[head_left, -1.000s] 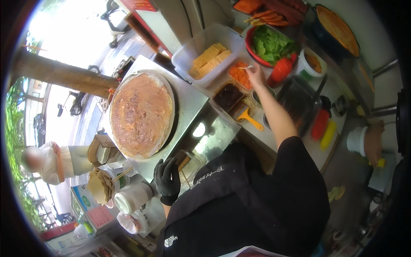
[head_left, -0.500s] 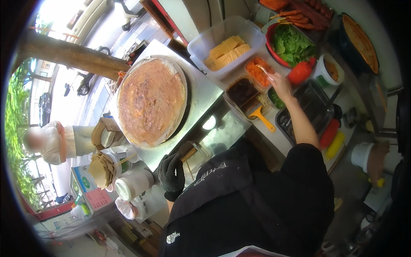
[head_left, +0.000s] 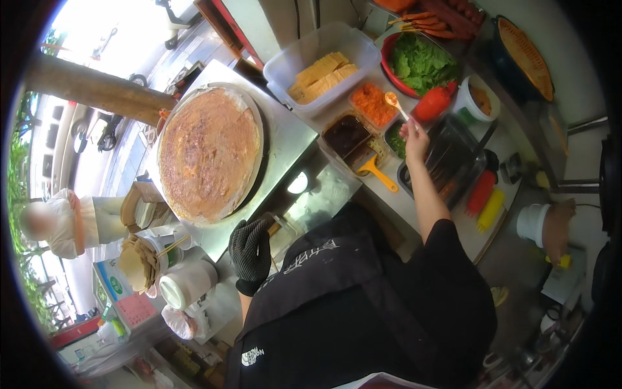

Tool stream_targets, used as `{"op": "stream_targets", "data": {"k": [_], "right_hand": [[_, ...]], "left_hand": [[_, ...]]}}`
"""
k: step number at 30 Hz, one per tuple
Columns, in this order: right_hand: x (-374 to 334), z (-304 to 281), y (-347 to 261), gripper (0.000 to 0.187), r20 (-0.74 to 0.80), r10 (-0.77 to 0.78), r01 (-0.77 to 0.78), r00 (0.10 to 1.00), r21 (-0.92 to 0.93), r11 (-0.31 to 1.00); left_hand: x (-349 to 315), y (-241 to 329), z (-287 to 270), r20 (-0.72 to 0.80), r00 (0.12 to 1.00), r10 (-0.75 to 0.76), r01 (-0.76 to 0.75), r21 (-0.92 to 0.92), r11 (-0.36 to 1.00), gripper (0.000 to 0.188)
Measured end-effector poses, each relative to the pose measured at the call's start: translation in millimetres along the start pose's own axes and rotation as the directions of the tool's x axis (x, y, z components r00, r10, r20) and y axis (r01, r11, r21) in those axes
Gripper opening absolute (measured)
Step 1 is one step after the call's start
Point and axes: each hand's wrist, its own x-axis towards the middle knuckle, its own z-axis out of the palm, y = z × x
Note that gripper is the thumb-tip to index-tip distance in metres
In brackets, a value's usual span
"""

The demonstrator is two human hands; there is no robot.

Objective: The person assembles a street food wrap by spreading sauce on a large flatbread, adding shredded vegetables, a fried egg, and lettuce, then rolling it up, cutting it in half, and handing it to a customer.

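Note:
My right hand [head_left: 415, 139] grips the handle of a small white spoon [head_left: 402, 112]. Its bowl, with orange bits in it, is over the edge of a tub of chopped orange topping [head_left: 374, 105]. Beneath the hand lies a tub of chopped greens [head_left: 396, 141], partly covered. My left hand [head_left: 251, 253], in a dark knit glove, hangs near the griddle stand's front edge, its fingers loosely bent and nothing seen in them. A large browned crepe [head_left: 208, 152] covers the round griddle to the left.
Beside the tubs stand dark sauce [head_left: 346, 135] with an orange-handled brush [head_left: 379, 175], a clear bin of yellow crackers [head_left: 275, 81], lettuce [head_left: 421, 61], a red bottle [head_left: 432, 104] and a black tray [head_left: 453, 152]. A person [head_left: 61, 220] stands beyond the griddle at left.
The spoon has come up out of the orange topping, and my right hand has drawn back toward me with it. My gloved left hand stays near the stand. The whole view has shifted slightly.

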Motion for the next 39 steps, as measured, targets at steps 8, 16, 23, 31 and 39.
{"op": "stream_targets", "data": {"k": [8, 16, 23, 31, 39], "right_hand": [[0, -37, 44, 0.023, 0.143, 0.51, -0.505, 0.848, 0.51, 0.696], [-16, -41, 36, 0.025, 0.061, 0.405, -0.401, 0.913, 0.323, 0.857], [-57, 18, -26, 0.022, 0.356, -0.131, 0.307, 0.925, -0.499, 0.81], [-55, 71, 14, 0.018, 0.6, -0.307, 0.673, 0.738, -0.69, 0.268], [-85, 80, 21, 0.019, 0.701, -0.226, 0.726, 0.677, -0.585, 0.362]], "left_hand": [[-6, -6, 0, -0.04, 0.999, -0.032, 0.033, 0.021, 0.999, 0.024], [-4, -9, -3, -0.036, 0.999, -0.015, 0.015, 0.017, 1.0, 0.024], [-2, -10, 0, -0.014, 1.0, -0.005, 0.005, -0.017, 1.0, 0.023], [-3, -4, -3, -0.034, 0.999, -0.02, 0.02, 0.001, 1.0, 0.023], [-20, -14, -4, -0.055, 0.997, -0.051, 0.051, 0.006, 0.999, 0.026]]}}
